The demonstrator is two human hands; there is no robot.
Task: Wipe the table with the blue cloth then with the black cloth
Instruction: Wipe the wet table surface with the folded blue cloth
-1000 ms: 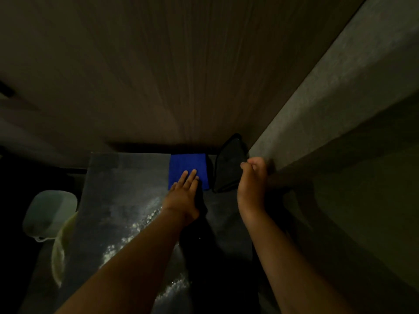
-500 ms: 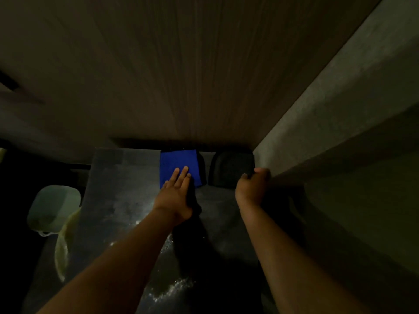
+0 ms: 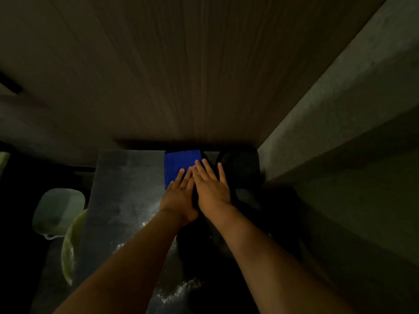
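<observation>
A folded blue cloth (image 3: 179, 163) lies flat at the far edge of the dark grey table (image 3: 127, 191). My left hand (image 3: 180, 196) rests flat with its fingers spread over the cloth's near part. My right hand (image 3: 210, 186) lies flat beside it, fingers apart, its fingertips touching the cloth's right edge. The black cloth (image 3: 240, 166) lies dark and hard to make out just right of the hands, against the wall corner.
A wood-panelled wall (image 3: 181, 75) rises behind the table and a grey wall (image 3: 340, 109) closes the right side. White powder or specks (image 3: 181, 291) lie on the near table. A pale green chair seat (image 3: 57, 209) stands left of the table.
My right hand let go of the black cloth, which now lies flat, and moved left to lie flat beside my left hand at the blue cloth.
</observation>
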